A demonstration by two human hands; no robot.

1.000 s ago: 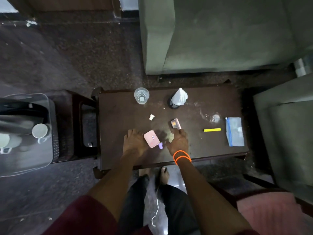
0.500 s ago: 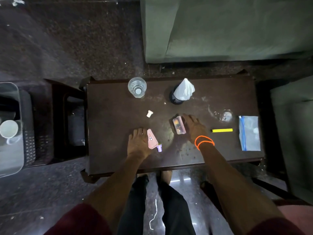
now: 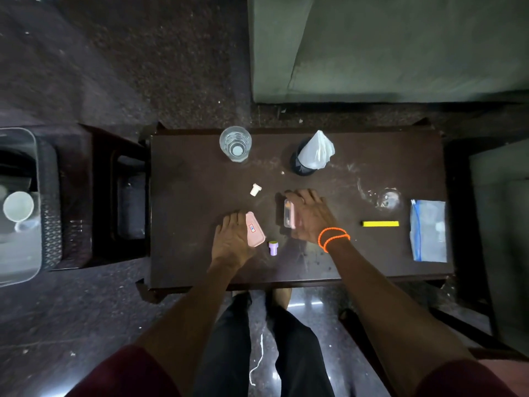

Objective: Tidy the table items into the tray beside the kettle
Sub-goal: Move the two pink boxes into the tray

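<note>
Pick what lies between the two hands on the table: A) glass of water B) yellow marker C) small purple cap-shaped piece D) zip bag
C: the small purple cap-shaped piece sits on the table between the left hand, which rests on the pink case, and the right hand.

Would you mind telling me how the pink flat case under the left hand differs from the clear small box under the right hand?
The pink flat case is opaque with a small red-and-blue label; the clear small box is see-through, showing orange bits inside. The case lies slanted on the dark wooden table, the box nearly straight. The left hand covers the case's left side; the right hand covers the box's right side. Both are small and rectangular.
</note>
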